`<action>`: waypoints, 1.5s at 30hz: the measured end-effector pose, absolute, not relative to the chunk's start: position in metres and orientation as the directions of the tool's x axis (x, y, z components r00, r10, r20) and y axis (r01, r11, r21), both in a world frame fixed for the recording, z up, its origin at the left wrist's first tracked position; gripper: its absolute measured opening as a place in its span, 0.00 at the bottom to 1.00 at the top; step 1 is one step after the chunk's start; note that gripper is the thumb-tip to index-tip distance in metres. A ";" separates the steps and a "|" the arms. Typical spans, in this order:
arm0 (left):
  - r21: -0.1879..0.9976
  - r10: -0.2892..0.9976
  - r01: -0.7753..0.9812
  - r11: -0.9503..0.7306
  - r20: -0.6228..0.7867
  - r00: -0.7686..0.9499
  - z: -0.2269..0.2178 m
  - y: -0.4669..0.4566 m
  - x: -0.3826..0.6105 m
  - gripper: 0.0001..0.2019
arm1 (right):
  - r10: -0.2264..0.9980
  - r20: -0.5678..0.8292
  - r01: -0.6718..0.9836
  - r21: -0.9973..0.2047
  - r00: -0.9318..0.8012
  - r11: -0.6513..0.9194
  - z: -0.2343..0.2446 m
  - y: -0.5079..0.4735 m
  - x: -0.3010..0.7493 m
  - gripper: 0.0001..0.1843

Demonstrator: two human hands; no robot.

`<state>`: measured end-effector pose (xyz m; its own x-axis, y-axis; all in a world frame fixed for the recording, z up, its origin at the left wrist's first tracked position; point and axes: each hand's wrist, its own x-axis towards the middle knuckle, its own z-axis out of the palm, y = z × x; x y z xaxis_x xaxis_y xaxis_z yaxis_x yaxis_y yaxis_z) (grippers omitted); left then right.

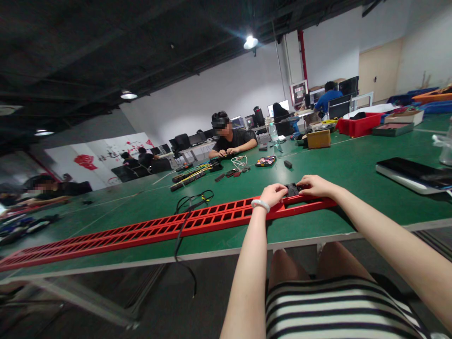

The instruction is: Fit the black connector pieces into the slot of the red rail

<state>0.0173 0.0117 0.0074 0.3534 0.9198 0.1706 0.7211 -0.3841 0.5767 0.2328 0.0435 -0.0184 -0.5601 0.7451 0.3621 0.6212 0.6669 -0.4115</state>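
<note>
A long red slotted rail (158, 229) lies along the near edge of the green table (353, 169). At its right end sits a small black part (292, 189). My left hand (273, 194), with a pale bangle on the wrist, curls its fingers onto the left side of that part. My right hand (314, 185) presses its bent fingers on the part's right side. Both hands rest on the rail's end.
A black cable (183, 221) crosses the rail and hangs over the table edge. A flat black-and-white device (413, 175) lies at right. Across the table a seated person (231, 141) works among black strips (189, 176). Bins (356, 125) and boxes (318, 139) stand at back right; other people sit further off.
</note>
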 end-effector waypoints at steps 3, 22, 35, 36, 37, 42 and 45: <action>0.571 0.918 0.723 -0.389 0.180 0.353 0.006 0.013 0.016 0.17 | 0.752 0.347 0.625 -0.419 -0.561 0.659 -0.019 0.044 0.233 0.20; 0.609 0.921 0.697 -0.377 0.168 0.351 0.006 0.013 0.017 0.17 | 0.794 0.286 0.623 -0.501 -0.536 0.601 -0.016 0.044 0.232 0.20; 0.566 0.916 0.724 -0.395 0.181 0.358 0.007 0.012 0.017 0.17 | 0.787 0.286 0.639 -0.464 -0.548 0.613 -0.018 0.046 0.233 0.23; 0.568 0.916 0.723 -0.394 0.179 0.359 0.007 0.012 0.017 0.17 | 0.785 0.284 0.637 -0.466 -0.550 0.614 -0.017 0.046 0.234 0.23; 0.570 0.915 0.721 -0.395 0.177 0.362 0.007 0.012 0.017 0.17 | 0.783 0.283 0.635 -0.466 -0.553 0.617 -0.017 0.046 0.234 0.23; 0.567 0.916 0.724 -0.394 0.177 0.360 0.008 0.011 0.018 0.17 | 0.778 0.278 0.630 -0.464 -0.563 0.622 -0.016 0.044 0.234 0.22; 0.569 0.921 0.729 -0.381 0.165 0.352 0.010 0.009 0.019 0.17 | 0.783 0.280 0.631 -0.471 -0.556 0.617 -0.017 0.045 0.234 0.22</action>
<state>0.0186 0.0095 0.0101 0.3525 0.9212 0.1650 0.7292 -0.3809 0.5686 0.2337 0.0447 -0.0167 -0.5561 0.7826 0.2797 0.6309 0.6166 -0.4709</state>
